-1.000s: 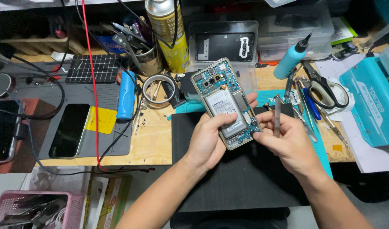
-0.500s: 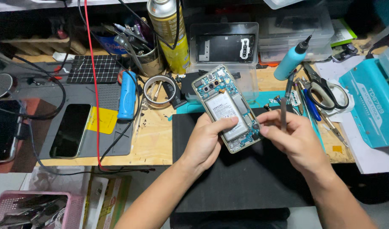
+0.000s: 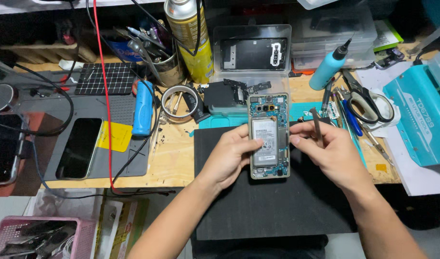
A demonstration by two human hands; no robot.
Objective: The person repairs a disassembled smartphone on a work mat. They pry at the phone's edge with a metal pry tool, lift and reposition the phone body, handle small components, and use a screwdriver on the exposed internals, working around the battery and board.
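Cluttered wooden bench (image 3: pixel 172 158) carries a black mat (image 3: pixel 277 201) at its front edge, with the work held just above the mat's far end.

The opened phone (image 3: pixel 269 135) has its back cover off, so the battery and circuit boards face up. The left hand (image 3: pixel 229 156) closes on the phone's left edge, thumb laid on the battery, fingers under the body. The right hand (image 3: pixel 332 153) touches the right edge with its fingertips and pinches tweezers (image 3: pixel 317 125) between thumb and forefinger, tips pointing away from the person.

Handling judgement: the phone is light, flat and stiff, but fragile in this state. Exposed boards, connectors and thin cables should not be pressed. The battery is soft-cased and should not be bent or pierced by the tweezers. Grip by the metal frame along the long edges, where the rim is firm, though likely smooth.

A spray can (image 3: pixel 187 38), scissors (image 3: pixel 368 103) and a second phone (image 3: pixel 78 148) lie well apart from the work.
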